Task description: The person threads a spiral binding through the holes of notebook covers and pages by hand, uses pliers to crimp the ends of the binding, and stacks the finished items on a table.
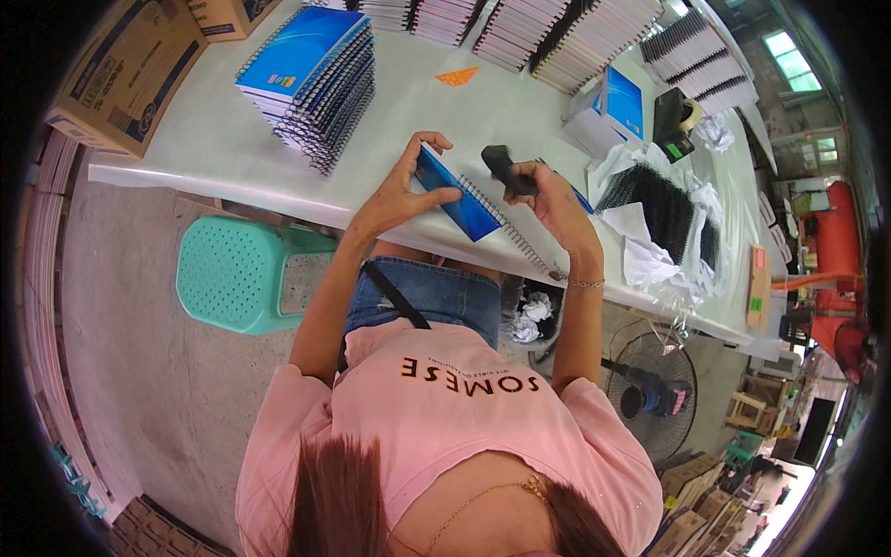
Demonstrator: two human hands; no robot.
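Note:
A small blue notebook (pixel 483 221) is tilted up at the table's near edge. My left hand (pixel 408 190) grips it, thumb across the cover and fingers behind. A metal spiral coil (pixel 522 243) runs along its edge, and its loose end trails beyond the lower corner toward my right wrist. My right hand (pixel 555 206) is closed around a black tool (pixel 501 167), its thick end pointing left toward the notebook. Its working end is hidden by the hand, so I cannot make out its kind. A thin blue piece shows just behind that hand.
A stack of blue spiral notebooks (pixel 302 56) stands at the far left, near a cardboard box (pixel 130 74). Black coils (pixel 645 204) lie on crumpled paper at right, near a tape dispenser (pixel 673 125). A green stool (pixel 232 274) and a fan (pixel 654 395) stand below.

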